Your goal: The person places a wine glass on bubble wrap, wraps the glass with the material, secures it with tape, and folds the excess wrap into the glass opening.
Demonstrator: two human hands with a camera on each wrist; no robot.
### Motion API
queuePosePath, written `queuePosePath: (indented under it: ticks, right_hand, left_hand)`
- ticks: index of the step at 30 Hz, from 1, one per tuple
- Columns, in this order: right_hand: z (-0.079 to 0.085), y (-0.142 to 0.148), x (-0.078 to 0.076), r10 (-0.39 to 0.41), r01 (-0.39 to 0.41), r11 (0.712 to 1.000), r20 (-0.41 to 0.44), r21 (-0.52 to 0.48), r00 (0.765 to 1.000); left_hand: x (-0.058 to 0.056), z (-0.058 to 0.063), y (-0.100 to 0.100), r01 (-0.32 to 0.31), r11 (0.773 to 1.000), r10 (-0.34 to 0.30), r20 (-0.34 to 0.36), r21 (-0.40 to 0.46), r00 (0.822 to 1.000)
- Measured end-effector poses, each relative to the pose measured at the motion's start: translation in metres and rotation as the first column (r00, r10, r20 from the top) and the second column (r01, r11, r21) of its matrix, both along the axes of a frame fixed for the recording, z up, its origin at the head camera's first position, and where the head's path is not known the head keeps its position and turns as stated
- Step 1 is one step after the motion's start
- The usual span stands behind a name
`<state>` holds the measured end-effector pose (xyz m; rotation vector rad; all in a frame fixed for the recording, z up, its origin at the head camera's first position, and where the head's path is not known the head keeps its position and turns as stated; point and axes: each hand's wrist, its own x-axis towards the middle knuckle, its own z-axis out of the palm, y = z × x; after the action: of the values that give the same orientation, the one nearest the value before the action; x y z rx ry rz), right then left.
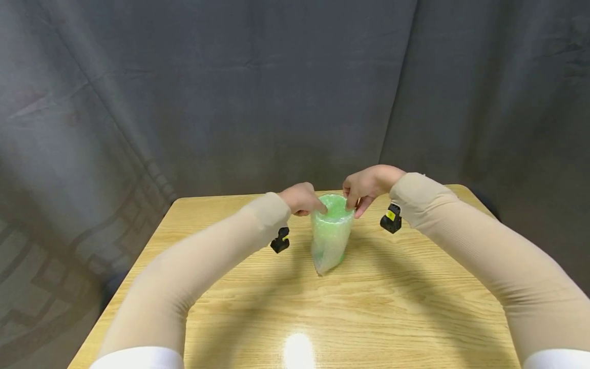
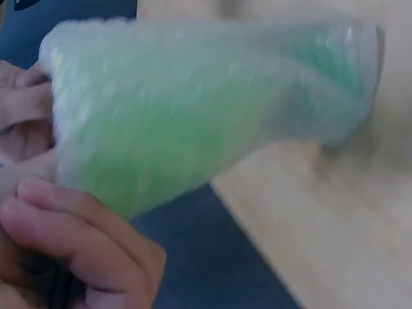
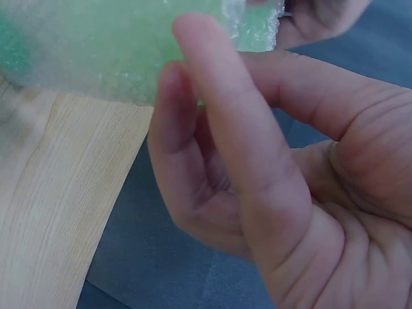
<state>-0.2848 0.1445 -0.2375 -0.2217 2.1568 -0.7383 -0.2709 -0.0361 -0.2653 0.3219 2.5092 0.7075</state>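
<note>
A translucent bubble-wrap bag (image 1: 329, 241) stands on the wooden table with its mouth upward and its lower end narrowing to a corner. Something green shows through its wall, but its kind cannot be told. At the left of the mouth, my left hand (image 1: 303, 199) pinches the rim. My right hand (image 1: 370, 185) holds the opposite side of the rim between thumb and fingers. The left wrist view shows the bag (image 2: 174, 109) blurred, with fingers at its open end. In the right wrist view, fingers of my right hand (image 3: 257, 174) partly cover the bag's edge.
The wooden table (image 1: 387, 307) has its far edge just behind the hands. A grey curtain (image 1: 276, 102) hangs beyond it. Small black cameras (image 1: 391, 219) are strapped at both wrists, over beige sleeves (image 1: 221, 246). A bright light reflection lies near the front.
</note>
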Motion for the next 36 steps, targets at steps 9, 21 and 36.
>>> queuePosePath:
  ticks: [9, 21, 36]
  right_hand:
    - [0.002, -0.002, 0.000, 0.015, -0.015, 1.000, -0.010, 0.019, 1.000]
    - [0.002, -0.001, 0.001, -0.004, 0.004, 1.000, -0.011, 0.009, 1.000]
    - [0.003, -0.001, 0.004, 0.014, -0.013, 0.999, -0.019, 0.036, 1.000]
  left_hand:
    - [-0.008, 0.011, 0.000, 0.013, 0.999, -0.013, 0.004, -0.030, 1.000]
    - [-0.014, -0.014, 0.017, 0.135, 0.947, -0.213, -0.255, -0.292, 0.943]
    - [-0.006, 0.005, -0.005, -0.016, 0.991, -0.010, 0.192, 0.135, 0.981]
